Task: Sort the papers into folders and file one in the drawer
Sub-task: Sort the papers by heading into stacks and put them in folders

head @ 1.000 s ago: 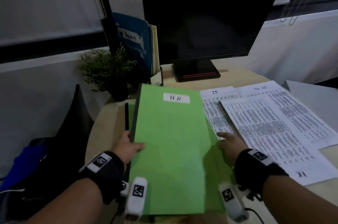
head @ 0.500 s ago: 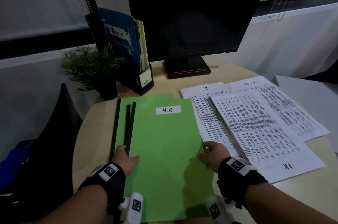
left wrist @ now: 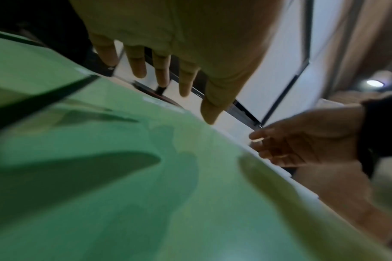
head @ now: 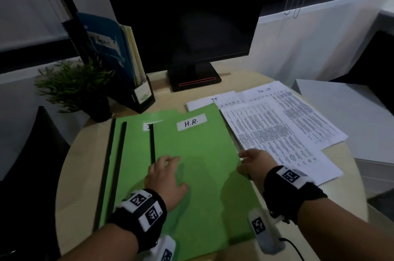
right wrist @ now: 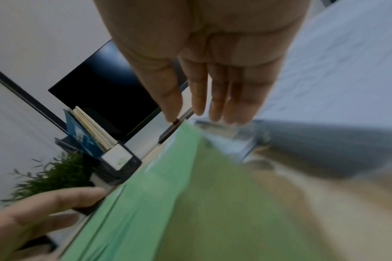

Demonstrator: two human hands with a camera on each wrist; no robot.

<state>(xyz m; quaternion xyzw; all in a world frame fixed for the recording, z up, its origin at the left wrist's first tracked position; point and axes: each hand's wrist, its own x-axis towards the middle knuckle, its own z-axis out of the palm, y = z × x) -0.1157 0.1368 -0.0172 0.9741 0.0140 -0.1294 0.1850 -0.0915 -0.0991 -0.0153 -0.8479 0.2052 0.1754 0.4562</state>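
Observation:
A green folder labelled H.R. (head: 198,154) lies on top of other green folders (head: 134,143) with black spines, shifted to their right. My left hand (head: 165,166) lies over its cover with straight fingers (left wrist: 185,79); from the left wrist the fingertips appear just above the green folder (left wrist: 123,176). My right hand (head: 250,160) is at the folder's right edge, fingers (right wrist: 204,98) straight and tips at the edge of the cover (right wrist: 168,194). Printed papers (head: 283,130) lie spread to the right, partly under the folder's edge. No drawer is in view.
A dark monitor (head: 187,19) stands at the back of the round wooden table (head: 83,175). A black file holder with a blue folder (head: 110,51) and a small plant (head: 78,88) are at the back left. A white cabinet (head: 345,107) is on the right.
The H.R. folder was laid flat and has slid right, uncovering the folder beneath. My left hand moved from the left spine onto the cover. My right hand stays at the right edge.

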